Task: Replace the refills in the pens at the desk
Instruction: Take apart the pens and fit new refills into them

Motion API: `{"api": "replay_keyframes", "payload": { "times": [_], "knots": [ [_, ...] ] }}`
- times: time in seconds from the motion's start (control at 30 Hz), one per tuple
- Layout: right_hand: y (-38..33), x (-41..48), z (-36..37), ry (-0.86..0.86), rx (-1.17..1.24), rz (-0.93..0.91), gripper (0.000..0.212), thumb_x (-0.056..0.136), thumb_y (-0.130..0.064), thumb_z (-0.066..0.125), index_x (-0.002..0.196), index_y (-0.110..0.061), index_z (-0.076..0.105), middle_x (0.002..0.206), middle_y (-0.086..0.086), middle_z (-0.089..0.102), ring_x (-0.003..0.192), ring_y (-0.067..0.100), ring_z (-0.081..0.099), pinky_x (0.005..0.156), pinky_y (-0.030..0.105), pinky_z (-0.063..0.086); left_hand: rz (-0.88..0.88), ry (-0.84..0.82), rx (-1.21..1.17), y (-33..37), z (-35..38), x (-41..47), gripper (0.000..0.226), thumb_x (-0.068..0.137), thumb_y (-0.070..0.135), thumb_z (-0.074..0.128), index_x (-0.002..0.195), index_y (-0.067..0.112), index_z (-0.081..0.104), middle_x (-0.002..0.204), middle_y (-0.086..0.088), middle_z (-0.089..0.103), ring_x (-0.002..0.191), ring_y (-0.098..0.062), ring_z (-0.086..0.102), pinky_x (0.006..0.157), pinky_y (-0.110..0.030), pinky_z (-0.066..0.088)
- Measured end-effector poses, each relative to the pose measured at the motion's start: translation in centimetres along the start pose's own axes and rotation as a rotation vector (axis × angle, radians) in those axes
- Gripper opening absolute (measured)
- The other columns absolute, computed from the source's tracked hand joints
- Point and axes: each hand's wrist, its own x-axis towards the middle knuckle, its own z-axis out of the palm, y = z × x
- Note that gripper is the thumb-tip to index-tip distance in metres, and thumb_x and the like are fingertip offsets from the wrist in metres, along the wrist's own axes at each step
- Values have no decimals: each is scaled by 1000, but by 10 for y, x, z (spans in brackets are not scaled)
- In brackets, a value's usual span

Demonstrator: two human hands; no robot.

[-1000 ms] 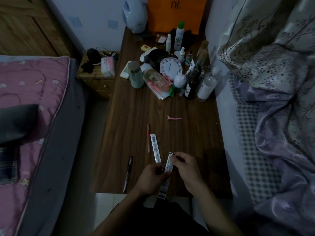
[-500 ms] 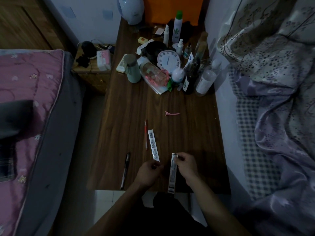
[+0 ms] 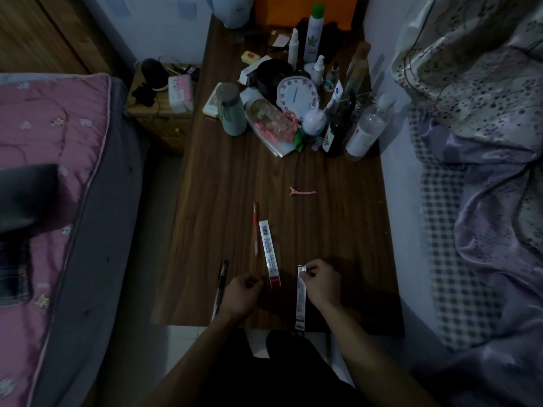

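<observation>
At the near edge of the wooden desk (image 3: 338, 224), both hands are in view.

- Right hand (image 3: 321, 284): thumb and forefinger pinch the top end of a long white refill packet (image 3: 301, 301). The packet runs from the fingers back towards the person, and its lower end passes the desk's near edge.
- Left hand (image 3: 239, 295): fingers curled, knuckles up, fingertips just beside the lower end of the red-ended refill packet (image 3: 270, 254). Whether it touches that packet or grasps anything cannot be told.
- Red-ended refill packet: flat on the desk. Its red end lies between the two hands and its barcoded end points away from them.
- Red pen (image 3: 255, 229): flat, beyond the left hand, just beside the red-ended refill packet on that hand's side.
- Black pen (image 3: 221, 286): flat, just outside the left hand, its near part hidden behind the wrist.
- Pink hair clip (image 3: 302, 191): well beyond the right hand.
- Clutter, well beyond both hands at the desk's far end: white clock (image 3: 296, 98), pale green cup (image 3: 232, 113), several bottles, a spray can with green cap (image 3: 313, 30).
- Pink quilt (image 3: 44, 127): on a bed outside the left hand.
- Lilac bedding (image 3: 484, 201): outside the right hand.
</observation>
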Motion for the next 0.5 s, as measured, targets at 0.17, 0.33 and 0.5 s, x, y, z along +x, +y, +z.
{"api": "replay_keyframes", "payload": {
  "times": [0.17, 0.33, 0.5],
  "knots": [
    [-3, -3, 4, 47, -166, -54, 16, 89, -27, 72, 101, -17, 70, 95, -1, 73, 78, 11, 64, 58, 19, 40, 15, -23, 38, 1, -1, 5, 14, 93, 24, 58, 91, 21, 72, 81, 1, 75, 67, -4, 72, 54, -15, 52],
    [-2, -3, 3, 74, -174, -38, 14, 88, -29, 73, 95, -17, 70, 89, 0, 75, 76, 15, 66, 60, 21, 39, 8, 27, 99, -1, -4, 9, 12, 92, 24, 59, 90, 22, 71, 82, 3, 74, 72, -4, 69, 56, -14, 50],
    [-2, -2, 1, 58, -178, -29, 13, 90, -27, 70, 98, -17, 70, 91, 1, 75, 81, 18, 70, 65, 26, 51, -16, 10, 103, -5, -8, 11, 17, 92, 25, 59, 97, 14, 72, 88, -3, 76, 81, -16, 72, 78, -36, 59]
  ]
}}
